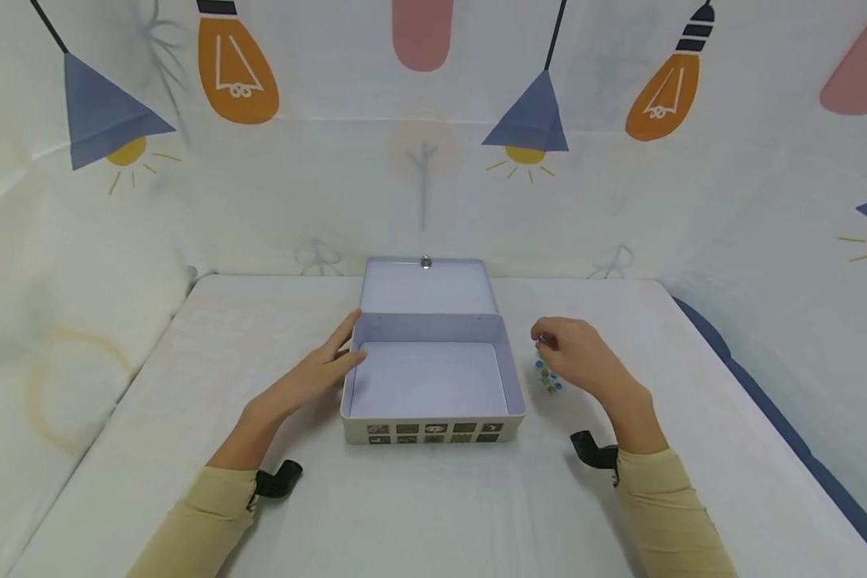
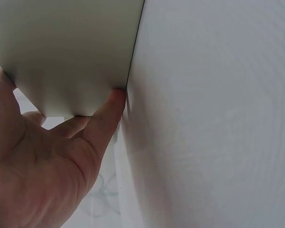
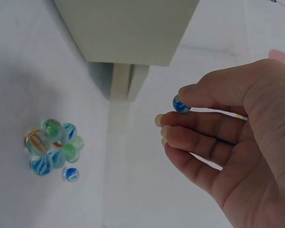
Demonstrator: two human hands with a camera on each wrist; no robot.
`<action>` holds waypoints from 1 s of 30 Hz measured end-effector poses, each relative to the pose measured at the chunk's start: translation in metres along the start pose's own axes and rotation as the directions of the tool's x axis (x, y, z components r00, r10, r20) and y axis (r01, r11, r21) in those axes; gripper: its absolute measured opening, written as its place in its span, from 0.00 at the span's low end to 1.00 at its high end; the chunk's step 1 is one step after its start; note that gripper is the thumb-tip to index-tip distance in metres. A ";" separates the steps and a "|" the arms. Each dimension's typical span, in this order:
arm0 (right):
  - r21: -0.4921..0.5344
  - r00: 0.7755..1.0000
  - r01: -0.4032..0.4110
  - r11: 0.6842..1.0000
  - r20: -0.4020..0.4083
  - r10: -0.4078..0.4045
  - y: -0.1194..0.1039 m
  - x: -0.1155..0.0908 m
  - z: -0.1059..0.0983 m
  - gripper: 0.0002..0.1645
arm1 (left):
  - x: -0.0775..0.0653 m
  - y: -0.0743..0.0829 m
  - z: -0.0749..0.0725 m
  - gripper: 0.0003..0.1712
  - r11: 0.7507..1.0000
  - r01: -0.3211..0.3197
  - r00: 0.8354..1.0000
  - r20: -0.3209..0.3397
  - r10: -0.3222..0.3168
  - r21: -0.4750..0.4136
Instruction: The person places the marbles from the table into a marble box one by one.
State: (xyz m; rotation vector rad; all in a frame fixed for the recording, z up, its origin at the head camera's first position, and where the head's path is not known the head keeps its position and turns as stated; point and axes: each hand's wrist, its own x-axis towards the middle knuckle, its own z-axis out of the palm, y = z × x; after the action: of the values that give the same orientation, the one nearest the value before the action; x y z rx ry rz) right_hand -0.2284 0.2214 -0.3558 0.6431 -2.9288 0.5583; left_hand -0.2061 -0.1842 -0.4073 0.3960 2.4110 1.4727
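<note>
A white metal box (image 1: 433,429) stands on the table with its hinged lid (image 1: 428,286) tipped back. Nothing lies on its bare floor in the head view. My left hand (image 1: 316,376) rests on the box's left side, thumb over the rim and fairly straight fingers along the outer wall (image 2: 66,61). Beyond the box's right side, my right hand (image 1: 581,353) pinches a blue glass marble (image 3: 181,104) between thumb and index finger, raised above the table. Below it, several swirled glass marbles (image 3: 42,165) sit in a cluster, green, blue, white and orange.
A white cloth covers the table (image 1: 433,514). Behind it hangs a pale curtain (image 1: 318,185) printed with lamps and bulbs. Dark blue fabric (image 1: 766,417) shows along the right edge. Black wrist mounts (image 1: 280,479) stick out by both sleeves.
</note>
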 end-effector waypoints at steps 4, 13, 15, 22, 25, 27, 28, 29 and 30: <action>-0.006 1.000 0.017 1.000 -0.018 -0.017 -0.008 -0.002 -0.002 0.08 | -0.008 0.018 -0.001 0.44 1.000 0.014 1.000 0.020 -0.014 -0.009; -0.048 0.993 0.091 0.995 -0.068 -0.094 -0.017 0.000 -0.002 0.08 | -0.013 0.028 -0.002 0.44 1.000 0.023 0.999 0.022 -0.023 0.004; -0.053 0.990 0.111 0.992 -0.077 -0.115 -0.019 0.001 -0.002 0.08 | -0.013 0.028 -0.002 0.44 1.000 0.023 0.999 0.022 -0.023 0.003; -0.063 0.978 0.168 0.984 -0.117 -0.174 -0.030 0.003 -0.001 0.08 | -0.013 0.027 -0.001 0.44 1.000 0.022 1.000 0.019 -0.022 -0.001; -0.055 0.974 0.186 0.981 -0.122 -0.191 -0.035 0.005 0.000 0.09 | -0.013 0.027 -0.001 0.43 1.000 0.022 1.000 0.020 -0.022 -0.003; -0.056 0.971 0.200 0.978 -0.120 -0.206 -0.038 0.006 0.001 0.09 | -0.013 0.027 -0.001 0.43 1.000 0.021 1.000 0.021 -0.021 -0.005; -0.054 0.970 0.206 0.977 -0.119 -0.211 -0.040 0.006 0.001 0.09 | -0.013 0.027 -0.001 0.43 1.000 0.021 1.000 0.020 -0.021 -0.002; -0.052 0.969 0.213 0.976 -0.117 -0.218 -0.041 0.007 0.002 0.09 | -0.013 0.027 -0.001 0.43 1.000 0.022 1.000 0.021 -0.021 -0.002; -0.050 0.968 0.220 0.974 -0.116 -0.224 -0.043 0.007 0.003 0.09 | -0.012 0.027 -0.001 0.43 1.000 0.020 1.000 0.023 -0.020 -0.003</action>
State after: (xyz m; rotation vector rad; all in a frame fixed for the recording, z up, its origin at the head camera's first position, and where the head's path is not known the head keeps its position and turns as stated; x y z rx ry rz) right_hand -0.2169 0.1810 -0.3429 0.8856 -2.7006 0.4985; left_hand -0.1929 -0.1777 -0.3820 0.3848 2.3877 1.4554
